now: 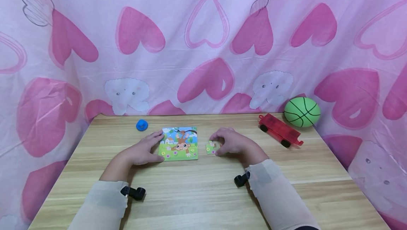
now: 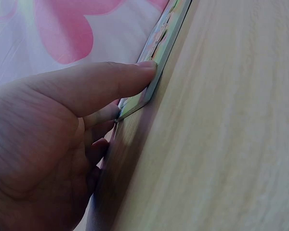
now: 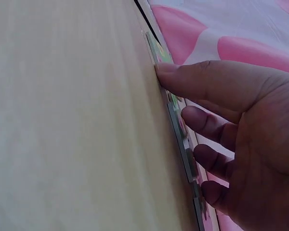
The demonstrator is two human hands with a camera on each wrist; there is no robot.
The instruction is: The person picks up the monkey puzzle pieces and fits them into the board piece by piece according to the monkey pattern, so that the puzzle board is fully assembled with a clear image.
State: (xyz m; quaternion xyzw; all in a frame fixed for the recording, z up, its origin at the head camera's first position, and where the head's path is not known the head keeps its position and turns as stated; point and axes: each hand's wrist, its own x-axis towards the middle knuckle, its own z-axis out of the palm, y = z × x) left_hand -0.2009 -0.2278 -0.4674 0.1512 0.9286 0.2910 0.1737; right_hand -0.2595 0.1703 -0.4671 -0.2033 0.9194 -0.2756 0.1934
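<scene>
Monkey puzzle in my view, left hand unclenched, touching its nine-o'clock edge, right hand pinching a puzzle piece at three o'clock

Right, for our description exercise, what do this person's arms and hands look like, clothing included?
The left hand and right hand show no gloves. The left sleeve and right sleeve are pale beige. A small black device sits at the left cuff, another at the right.

Beside our left hand we see a square blue-and-green monkey-print puzzle; at our right hand, a flat green flower-print piece.
</scene>
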